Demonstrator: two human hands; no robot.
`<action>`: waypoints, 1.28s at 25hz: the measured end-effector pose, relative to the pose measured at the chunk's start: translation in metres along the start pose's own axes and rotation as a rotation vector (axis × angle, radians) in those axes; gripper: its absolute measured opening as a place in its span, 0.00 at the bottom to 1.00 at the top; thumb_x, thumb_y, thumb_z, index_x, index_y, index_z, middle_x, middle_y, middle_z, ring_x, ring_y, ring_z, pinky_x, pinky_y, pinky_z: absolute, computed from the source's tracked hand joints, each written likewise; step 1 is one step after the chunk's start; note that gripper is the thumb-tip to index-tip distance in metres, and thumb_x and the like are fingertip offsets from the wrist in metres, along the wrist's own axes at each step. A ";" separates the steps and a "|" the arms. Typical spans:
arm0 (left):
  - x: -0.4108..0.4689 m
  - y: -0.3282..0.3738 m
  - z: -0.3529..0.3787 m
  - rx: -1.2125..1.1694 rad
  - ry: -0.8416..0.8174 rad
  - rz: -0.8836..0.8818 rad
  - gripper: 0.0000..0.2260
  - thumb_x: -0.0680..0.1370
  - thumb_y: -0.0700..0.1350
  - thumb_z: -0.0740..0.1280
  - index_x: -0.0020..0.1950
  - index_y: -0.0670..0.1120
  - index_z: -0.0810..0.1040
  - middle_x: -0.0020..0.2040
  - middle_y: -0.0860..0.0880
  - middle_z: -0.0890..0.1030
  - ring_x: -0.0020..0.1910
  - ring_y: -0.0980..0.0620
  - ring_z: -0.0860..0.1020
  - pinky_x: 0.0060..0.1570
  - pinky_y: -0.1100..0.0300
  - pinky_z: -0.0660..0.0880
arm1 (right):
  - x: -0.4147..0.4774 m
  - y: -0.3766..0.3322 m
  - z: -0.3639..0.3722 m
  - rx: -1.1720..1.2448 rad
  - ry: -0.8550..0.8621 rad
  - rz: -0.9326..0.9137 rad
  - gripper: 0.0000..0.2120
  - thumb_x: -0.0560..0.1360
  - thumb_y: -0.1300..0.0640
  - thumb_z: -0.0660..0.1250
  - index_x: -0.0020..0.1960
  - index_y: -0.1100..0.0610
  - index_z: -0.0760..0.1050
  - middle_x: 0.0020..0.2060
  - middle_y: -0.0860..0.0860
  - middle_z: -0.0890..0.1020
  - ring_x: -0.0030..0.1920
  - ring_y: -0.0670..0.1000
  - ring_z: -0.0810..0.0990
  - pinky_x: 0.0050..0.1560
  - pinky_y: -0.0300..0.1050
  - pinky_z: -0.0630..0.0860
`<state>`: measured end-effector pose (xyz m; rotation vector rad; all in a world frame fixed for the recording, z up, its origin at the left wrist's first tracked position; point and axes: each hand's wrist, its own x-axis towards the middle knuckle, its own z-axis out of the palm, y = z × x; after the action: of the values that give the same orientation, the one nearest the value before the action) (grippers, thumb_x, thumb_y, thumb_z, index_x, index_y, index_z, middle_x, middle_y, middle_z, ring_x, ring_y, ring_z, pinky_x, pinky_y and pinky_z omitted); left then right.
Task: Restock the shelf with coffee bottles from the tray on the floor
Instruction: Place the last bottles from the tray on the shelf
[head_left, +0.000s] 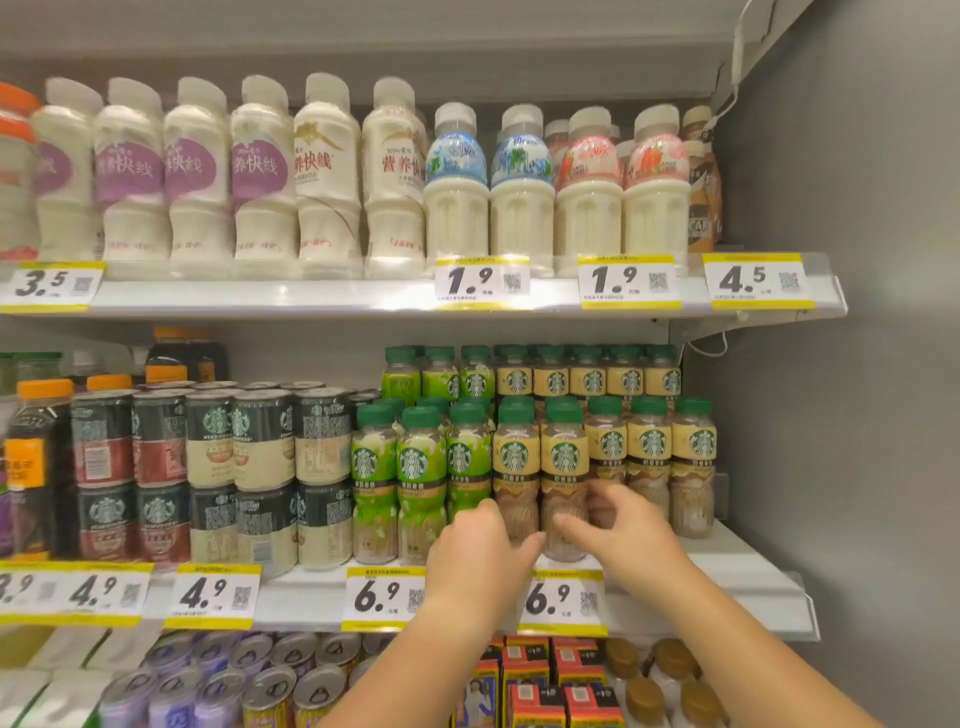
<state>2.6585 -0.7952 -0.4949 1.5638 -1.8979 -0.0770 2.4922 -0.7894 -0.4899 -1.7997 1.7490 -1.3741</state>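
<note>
Green-capped coffee bottles with yellow labels fill the right end of the middle shelf (748, 566). Two of them stand further forward than the rest, upright on the shelf. My left hand (480, 545) wraps the base of the left front bottle (515, 457), fingers on its left side and thumb on its right. My right hand (621, 525) holds the base of the right front bottle (563, 457), thumb across its front and fingers curled on its right side against the neighbouring bottle (607, 441). The tray on the floor is out of view.
Green-labelled coffee bottles (413, 467) stand just left of the yellow ones, then stacked coffee cans (260, 441). Milk drink bottles (327, 171) line the upper shelf. Cans (270, 686) and small cartons (550, 675) sit below. A grey wall (841, 415) closes the right side.
</note>
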 end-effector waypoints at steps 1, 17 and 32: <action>-0.006 -0.004 -0.001 -0.022 0.007 0.027 0.19 0.76 0.61 0.66 0.51 0.46 0.72 0.45 0.50 0.78 0.44 0.49 0.78 0.41 0.56 0.77 | -0.006 0.001 -0.002 -0.043 0.013 -0.018 0.32 0.72 0.45 0.73 0.72 0.54 0.69 0.63 0.46 0.77 0.60 0.46 0.76 0.61 0.44 0.72; -0.201 -0.176 0.111 0.118 -0.213 0.347 0.32 0.71 0.60 0.68 0.68 0.41 0.71 0.67 0.45 0.74 0.68 0.47 0.71 0.68 0.54 0.67 | -0.217 0.165 0.067 -0.142 -0.132 -0.085 0.30 0.68 0.47 0.71 0.69 0.48 0.70 0.69 0.39 0.70 0.70 0.35 0.66 0.66 0.22 0.55; -0.360 -0.312 0.351 -0.086 -1.008 -0.207 0.38 0.71 0.53 0.75 0.75 0.43 0.62 0.72 0.46 0.68 0.70 0.49 0.68 0.70 0.56 0.65 | -0.453 0.342 0.255 -0.063 -0.804 0.491 0.30 0.72 0.50 0.71 0.72 0.46 0.67 0.66 0.35 0.68 0.70 0.41 0.67 0.72 0.40 0.63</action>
<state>2.7618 -0.6876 -1.0675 1.8188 -2.3597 -1.2155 2.5573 -0.5682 -1.0677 -1.4813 1.5971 -0.3233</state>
